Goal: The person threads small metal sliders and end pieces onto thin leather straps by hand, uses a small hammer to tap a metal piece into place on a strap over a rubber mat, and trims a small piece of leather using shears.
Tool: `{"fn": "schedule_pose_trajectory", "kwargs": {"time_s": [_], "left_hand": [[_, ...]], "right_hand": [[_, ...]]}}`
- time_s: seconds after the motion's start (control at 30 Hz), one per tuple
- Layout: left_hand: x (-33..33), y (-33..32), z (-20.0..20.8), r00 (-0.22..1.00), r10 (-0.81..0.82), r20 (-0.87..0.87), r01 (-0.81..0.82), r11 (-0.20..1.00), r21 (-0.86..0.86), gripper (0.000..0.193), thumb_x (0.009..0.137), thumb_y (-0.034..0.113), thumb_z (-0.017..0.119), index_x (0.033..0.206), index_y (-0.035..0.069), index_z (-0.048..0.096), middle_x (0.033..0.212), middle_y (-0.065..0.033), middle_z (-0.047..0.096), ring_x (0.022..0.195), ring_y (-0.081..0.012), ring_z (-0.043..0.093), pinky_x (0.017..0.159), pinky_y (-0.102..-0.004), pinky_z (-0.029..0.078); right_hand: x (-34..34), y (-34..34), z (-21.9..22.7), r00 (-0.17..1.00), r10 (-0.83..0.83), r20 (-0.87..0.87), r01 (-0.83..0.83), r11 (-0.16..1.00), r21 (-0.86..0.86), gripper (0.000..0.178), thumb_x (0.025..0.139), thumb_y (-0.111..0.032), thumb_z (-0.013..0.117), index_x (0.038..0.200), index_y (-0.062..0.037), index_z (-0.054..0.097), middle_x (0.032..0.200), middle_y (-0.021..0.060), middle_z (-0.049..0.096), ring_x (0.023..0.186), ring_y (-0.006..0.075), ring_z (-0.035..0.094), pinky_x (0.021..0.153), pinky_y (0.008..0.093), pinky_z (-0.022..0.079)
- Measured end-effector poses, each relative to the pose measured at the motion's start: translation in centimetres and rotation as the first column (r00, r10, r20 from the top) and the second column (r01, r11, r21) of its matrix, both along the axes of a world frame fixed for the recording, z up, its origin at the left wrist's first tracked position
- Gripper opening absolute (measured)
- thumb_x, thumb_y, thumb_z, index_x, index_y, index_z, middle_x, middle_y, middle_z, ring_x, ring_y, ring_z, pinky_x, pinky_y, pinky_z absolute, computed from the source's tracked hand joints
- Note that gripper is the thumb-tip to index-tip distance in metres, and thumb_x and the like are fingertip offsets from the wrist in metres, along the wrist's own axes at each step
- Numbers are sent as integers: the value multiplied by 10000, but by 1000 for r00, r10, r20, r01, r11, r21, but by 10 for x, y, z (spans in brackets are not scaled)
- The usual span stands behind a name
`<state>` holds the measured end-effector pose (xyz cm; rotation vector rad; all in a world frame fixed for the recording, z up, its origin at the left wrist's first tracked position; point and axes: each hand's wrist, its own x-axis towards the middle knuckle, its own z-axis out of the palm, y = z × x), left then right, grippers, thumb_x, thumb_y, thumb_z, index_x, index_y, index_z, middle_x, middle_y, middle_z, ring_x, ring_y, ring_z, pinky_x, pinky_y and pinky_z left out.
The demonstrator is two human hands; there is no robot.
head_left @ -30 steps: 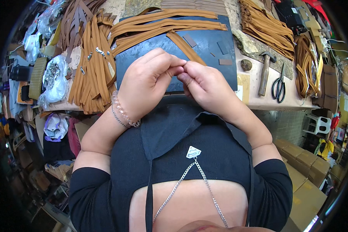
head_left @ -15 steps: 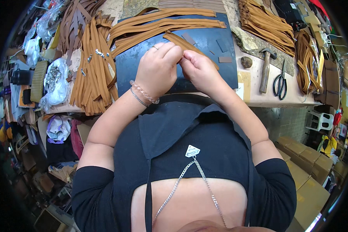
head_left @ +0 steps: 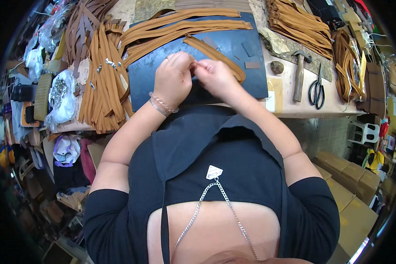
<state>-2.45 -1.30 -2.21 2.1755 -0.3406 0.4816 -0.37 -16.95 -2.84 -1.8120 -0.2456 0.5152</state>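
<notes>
Both hands have slid up the dark blue mat (head_left: pixel 251 66) since 1 second ago, and the left hand (head_left: pixel 174 79) and right hand (head_left: pixel 215 77) now pinch the near end of the tan strap (head_left: pixel 215 55) between fingertips. That strap lies diagonally on the mat, so the work has moved onto its end.

Clear plastic bags (head_left: pixel 62 94) lie at the left; brown cardboard boxes (head_left: pixel 347 176) stand lower right.

Head-worn fisheye, steeply down, seemingly close.
</notes>
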Motion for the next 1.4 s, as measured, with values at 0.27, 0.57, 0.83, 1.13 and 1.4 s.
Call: {"fn": "schedule_pose_trajectory", "kwargs": {"time_s": [0.27,0.57,0.83,1.13,1.4], "left_hand": [[0,4,-1,993,-19,-117,2,990,-143,133,800,-76,562,869,32,598,810,-126,646,769,-322,641,700,-393,513],[0,5,1,975,-51,-217,-16,955,-295,186,755,-94,533,866,45,587,806,-112,644,810,-332,638,714,-408,507],[-6,9,2,977,-67,-200,11,964,-266,191,809,-142,508,910,-4,593,821,-115,639,795,-230,646,755,-327,520],[-20,6,8,997,-27,72,23,998,58,173,775,-108,523,891,3,587,816,-158,647,802,-328,661,716,-387,530],[-23,14,7,996,-75,55,71,995,64,150,787,-102,530,865,12,590,823,-150,632,790,-341,641,701,-394,516]], "right_hand": [[-9,-2,8,1000,-5,-5,5,1000,0,273,914,-218,567,795,11,656,657,105,605,613,154,542,611,331,458],[-16,-1,18,1000,4,-31,-5,1000,-14,302,910,-239,570,713,-18,626,623,73,573,590,131,529,577,317,443],[-17,-1,13,999,-13,-44,14,1000,9,349,921,-253,580,664,-20,614,577,36,561,552,111,492,537,313,417],[-14,-4,4,997,27,-66,-28,999,-14,377,934,-279,582,667,-16,621,591,42,573,552,114,507,536,300,417],[-15,-3,6,992,82,-100,-85,996,-25,402,954,-291,570,663,-18,619,577,28,561,556,113,502,556,304,423]]}}
